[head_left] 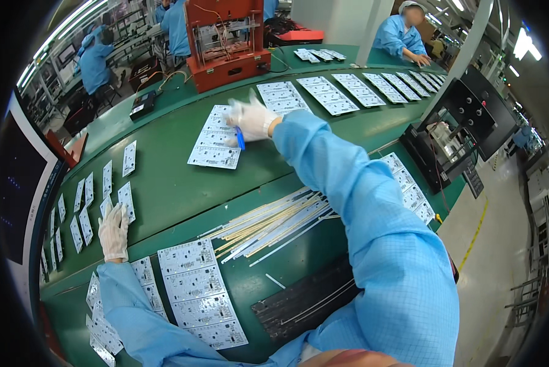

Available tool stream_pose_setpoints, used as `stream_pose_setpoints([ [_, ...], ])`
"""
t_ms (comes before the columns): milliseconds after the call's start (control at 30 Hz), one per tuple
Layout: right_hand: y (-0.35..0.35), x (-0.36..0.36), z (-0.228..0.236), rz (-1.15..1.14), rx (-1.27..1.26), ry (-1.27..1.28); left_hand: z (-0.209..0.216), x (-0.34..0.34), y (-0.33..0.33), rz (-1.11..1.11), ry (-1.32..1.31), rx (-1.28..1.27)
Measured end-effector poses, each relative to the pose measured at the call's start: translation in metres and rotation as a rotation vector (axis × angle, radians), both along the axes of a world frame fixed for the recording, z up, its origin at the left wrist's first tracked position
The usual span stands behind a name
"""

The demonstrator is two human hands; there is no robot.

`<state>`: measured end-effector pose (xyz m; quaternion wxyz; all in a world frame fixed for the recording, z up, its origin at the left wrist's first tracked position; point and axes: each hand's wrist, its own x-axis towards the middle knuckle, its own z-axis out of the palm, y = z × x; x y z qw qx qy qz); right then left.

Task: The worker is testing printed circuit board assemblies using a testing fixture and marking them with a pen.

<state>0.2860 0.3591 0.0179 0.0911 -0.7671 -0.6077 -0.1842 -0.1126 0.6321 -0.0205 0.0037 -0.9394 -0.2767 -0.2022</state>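
My right hand [253, 117], in a white glove, is over the right edge of a white circuit board panel [210, 147] on the green work surface. Its fingers are blurred by motion. A blue pen-shaped tool [240, 138] sticks out of that hand, its tip hidden. At the left, my gloved left hand [113, 235] lies with fingers stretched forward, at the edge of a small white circuit board [127, 200]. Another small board [106, 205] shows just beyond its fingertips. Whether the fingers press on either one, I cannot tell.
Larger panels [326, 95] line the far side; small boards [77, 233] stand in rows at left. Nearer are a pile of thin strips [274, 223], a panel [201, 293] and a black tray [305, 300]. A red test fixture [225, 46] and a co-worker [403, 33] are beyond.
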Motion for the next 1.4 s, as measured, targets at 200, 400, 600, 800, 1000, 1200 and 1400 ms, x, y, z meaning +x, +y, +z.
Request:
stream_pose_setpoints([
  [200,-0.027,-0.021,0.002,0.044,-0.024,0.119,0.007,-0.003,-0.001,-0.012,-0.010,0.007],
  [400,-0.051,-0.034,0.014,0.139,-0.067,-0.235,0.038,-0.007,-0.029,0.094,0.131,0.245],
  [600,-0.062,-0.051,0.005,0.149,-0.062,-0.014,0.151,-0.023,-0.095,-0.039,0.028,0.531],
  [800,-0.070,-0.083,0.007,0.065,-0.071,-0.022,0.196,-0.087,-0.268,-0.382,-0.165,0.288],
  [1000,-0.077,-0.096,0.006,-0.058,-0.150,0.154,0.158,-0.086,-0.439,-0.712,0.168,-0.233],
  [1200,-0.107,-0.106,0.026,-0.044,0.029,0.502,0.050,-0.037,-0.491,-0.221,0.194,-0.079],
  [1400,-0.209,-0.150,0.077,0.027,0.243,0.620,0.022,-0.046,-0.509,-0.278,0.095,-0.007],
])
